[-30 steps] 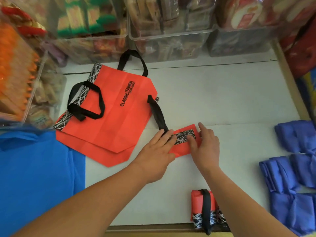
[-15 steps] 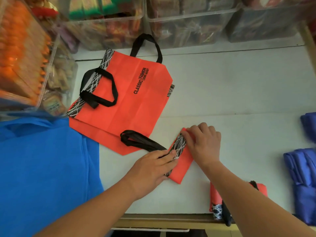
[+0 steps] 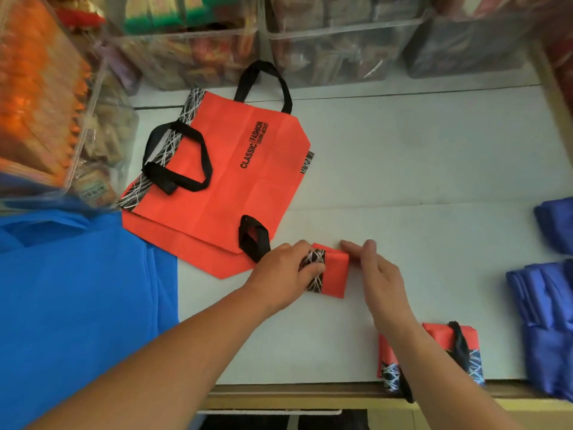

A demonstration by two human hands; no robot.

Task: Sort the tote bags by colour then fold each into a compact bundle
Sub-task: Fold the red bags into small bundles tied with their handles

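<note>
Red nonwoven bundle [image 3: 336,271], part-folded, is lying mid-bench [image 3: 403,169]. It is now shorter and squarer than half a second ago, when it was a long slanted strip.

Left hand [image 3: 285,271] is gripping the bundle's black-and-white patterned end, fingers curled over the top; earlier it was pressing flat.

Right hand [image 3: 376,274] is hovering at the bundle's right edge, fingers straight and holding nothing. It is blurred by motion, so it is possibly touching, but I cannot confirm. Earlier it was curled on the strip's far end.

Black handle [image 3: 254,237] is trailing left from the bundle as a short loop over the flat red totes [image 3: 223,181]; before, it was stretched out longer.

Finished red bundle [image 3: 440,335] is sitting by the near edge, partly behind the right forearm. Blue bags [image 3: 77,290] are lying at left, violet-blue bundles [image 3: 545,321] at right.
</note>
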